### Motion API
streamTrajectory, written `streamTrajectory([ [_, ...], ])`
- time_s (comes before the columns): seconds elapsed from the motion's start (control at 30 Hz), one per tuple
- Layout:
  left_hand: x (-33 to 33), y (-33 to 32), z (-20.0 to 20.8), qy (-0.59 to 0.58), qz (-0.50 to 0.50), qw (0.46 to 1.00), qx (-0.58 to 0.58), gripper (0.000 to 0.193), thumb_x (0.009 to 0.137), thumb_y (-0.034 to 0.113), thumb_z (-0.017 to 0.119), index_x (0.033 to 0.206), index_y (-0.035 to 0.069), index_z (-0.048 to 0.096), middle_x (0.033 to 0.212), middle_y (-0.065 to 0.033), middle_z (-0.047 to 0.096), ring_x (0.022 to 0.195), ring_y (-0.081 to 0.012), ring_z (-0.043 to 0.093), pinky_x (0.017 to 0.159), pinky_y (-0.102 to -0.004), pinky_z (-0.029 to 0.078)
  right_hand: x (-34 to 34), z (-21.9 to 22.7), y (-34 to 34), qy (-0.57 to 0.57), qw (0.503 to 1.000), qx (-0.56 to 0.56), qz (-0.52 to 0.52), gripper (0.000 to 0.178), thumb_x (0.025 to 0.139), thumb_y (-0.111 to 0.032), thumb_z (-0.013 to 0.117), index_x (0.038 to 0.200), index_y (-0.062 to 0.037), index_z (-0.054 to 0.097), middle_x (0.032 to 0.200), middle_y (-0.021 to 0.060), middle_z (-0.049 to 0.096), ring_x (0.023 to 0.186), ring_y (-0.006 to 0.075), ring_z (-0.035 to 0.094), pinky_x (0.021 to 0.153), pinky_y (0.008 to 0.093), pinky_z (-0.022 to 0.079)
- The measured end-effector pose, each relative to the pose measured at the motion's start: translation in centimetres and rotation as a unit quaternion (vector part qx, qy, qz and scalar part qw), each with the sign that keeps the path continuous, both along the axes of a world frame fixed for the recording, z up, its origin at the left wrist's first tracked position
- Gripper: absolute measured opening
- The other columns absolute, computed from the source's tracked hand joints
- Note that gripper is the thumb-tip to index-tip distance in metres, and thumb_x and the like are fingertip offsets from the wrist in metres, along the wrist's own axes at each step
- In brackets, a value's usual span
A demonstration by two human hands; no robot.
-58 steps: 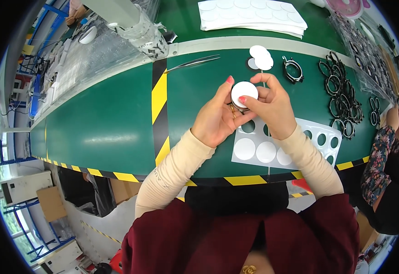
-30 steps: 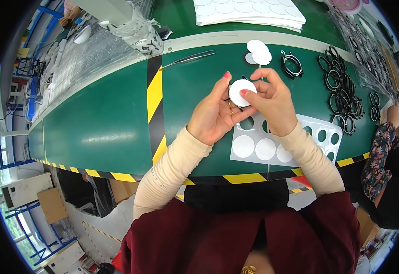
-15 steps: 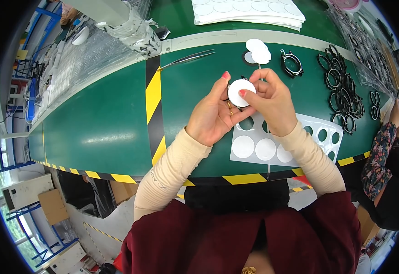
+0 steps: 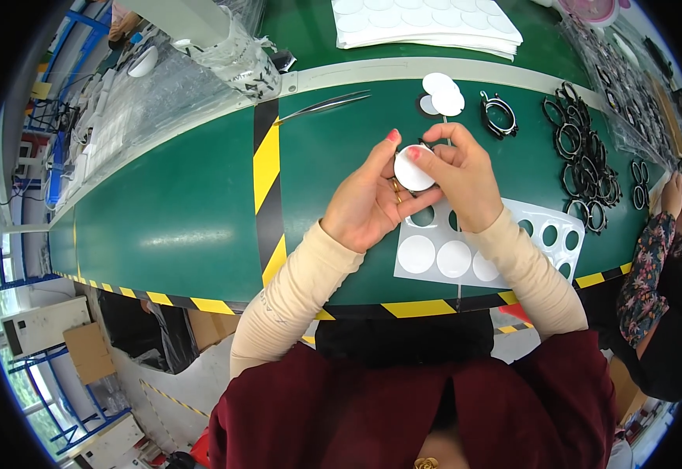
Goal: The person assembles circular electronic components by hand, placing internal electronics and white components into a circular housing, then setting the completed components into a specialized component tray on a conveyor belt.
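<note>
A white round disc (image 4: 414, 170) lies face up on a round part with a dark rim, which is mostly hidden beneath it. My left hand (image 4: 366, 195) supports this part from below and the left side, thumb raised along its edge and fingers curled under. My right hand (image 4: 466, 176) grips the right side, with the thumb pressed on the disc's face and the fingers bent behind. Under my right wrist is a white sheet (image 4: 536, 216) with several round cut-outs and a few white discs still in place. Farther off, a black ring (image 4: 486, 117) with small tabs lies on the table.
Tweezers (image 4: 321, 105) lie at the far left beside the yellow-black tape (image 4: 266, 178). Loose white discs (image 4: 448, 100) sit beyond my hands. Black rings (image 4: 583, 160) are heaped at right, near a co-worker's hand (image 4: 673, 197). A stack of white sheets (image 4: 435, 39) stands behind the table's raised edge.
My right thumb has shifted slightly toward the disc's upper edge, and both hands with the part have moved a little. The hold is otherwise the same.
</note>
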State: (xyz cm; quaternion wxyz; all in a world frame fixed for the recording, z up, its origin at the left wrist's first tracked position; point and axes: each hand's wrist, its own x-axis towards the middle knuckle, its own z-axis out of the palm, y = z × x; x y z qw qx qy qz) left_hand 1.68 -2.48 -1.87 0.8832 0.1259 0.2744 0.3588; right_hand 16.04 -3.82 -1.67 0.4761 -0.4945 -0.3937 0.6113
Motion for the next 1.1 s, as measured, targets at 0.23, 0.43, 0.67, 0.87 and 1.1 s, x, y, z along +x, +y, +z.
streamTrajectory([
  [0.23,-0.1,-0.1,-0.1,0.000,-0.035,0.999,0.009,0.032,0.091,0.034,0.044,0.102,0.005,0.050,0.099,-0.0074,0.056,0.091,-0.0175,0.057,0.086,-0.0374,0.048,0.0,-0.6,0.6,-0.072,0.989,0.104,0.076,0.020,0.079,-0.015,0.063,0.089,-0.0006,0.054,0.076,0.0046,0.058,0.069,0.0083,0.054,0.060,0.0211,0.045],
  [0.43,-0.5,-0.2,0.0,0.016,-0.026,0.999,0.022,0.033,0.090,0.034,0.045,0.105,0.005,0.048,0.098,-0.0085,0.056,0.088,-0.0184,0.058,0.085,-0.0375,0.048,-0.3,0.2,-0.5,-0.103,0.984,0.101,0.102,0.025,0.076,-0.015,0.065,0.094,-0.0014,0.055,0.079,0.0030,0.057,0.071,0.0097,0.054,0.063,0.0227,0.046],
  [0.67,0.3,-0.6,1.2,0.004,-0.031,0.999,0.025,0.034,0.091,0.031,0.043,0.109,0.003,0.046,0.105,-0.0114,0.054,0.094,-0.0214,0.057,0.088,-0.0389,0.047,0.7,0.3,0.3,0.012,0.998,0.028,0.054,0.020,0.083,-0.019,0.060,0.079,0.0002,0.057,0.070,-0.0003,0.056,0.064,0.0050,0.051,0.056,0.0193,0.043],
  [0.87,0.1,-0.6,0.6,0.015,-0.037,0.999,0.026,0.034,0.091,0.032,0.043,0.108,0.003,0.047,0.107,-0.0114,0.054,0.095,-0.0204,0.057,0.087,-0.0385,0.047,0.4,-0.5,0.4,-0.002,0.995,0.060,0.074,0.023,0.082,-0.021,0.062,0.076,0.0000,0.056,0.068,-0.0004,0.055,0.063,0.0045,0.049,0.055,0.0204,0.043],
  [1.1,-0.4,-0.1,0.2,0.038,-0.015,0.998,0.053,0.036,0.090,0.036,0.045,0.107,0.004,0.049,0.104,-0.0106,0.055,0.093,-0.0190,0.057,0.079,-0.0341,0.049,0.4,0.3,-0.5,-0.055,0.984,0.102,0.132,0.031,0.078,-0.009,0.059,0.106,0.0000,0.048,0.088,0.0038,0.056,0.080,0.0093,0.053,0.068,0.0231,0.046],
])
